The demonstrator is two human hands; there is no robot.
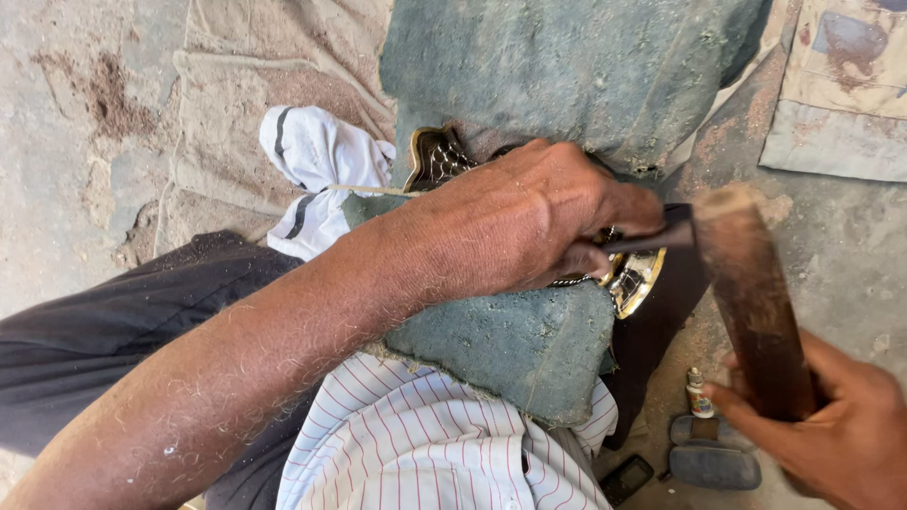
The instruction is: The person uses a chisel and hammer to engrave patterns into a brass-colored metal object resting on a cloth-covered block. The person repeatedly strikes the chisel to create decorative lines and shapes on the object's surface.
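My left hand [529,222] is pinching the punch [652,241] on the brass piece [635,280] at centre; my right hand [836,430] is gripping the mallet [756,302], keeping blows square.

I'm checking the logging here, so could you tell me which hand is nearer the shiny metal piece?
Left. The left hand rests on the metal piece; the right hand holds a wooden mallet off to its side.

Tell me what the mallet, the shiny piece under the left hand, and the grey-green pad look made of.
Mallet in the right hand: looks like wood, brown, worn, dusty at the end. Shiny piece under the left hand: apparently metal, brass-yellow rim, mirror-bright, with a patterned surface. Grey-green pad: seems thick felt or coarse cloth, matte, frayed at its lower edge.
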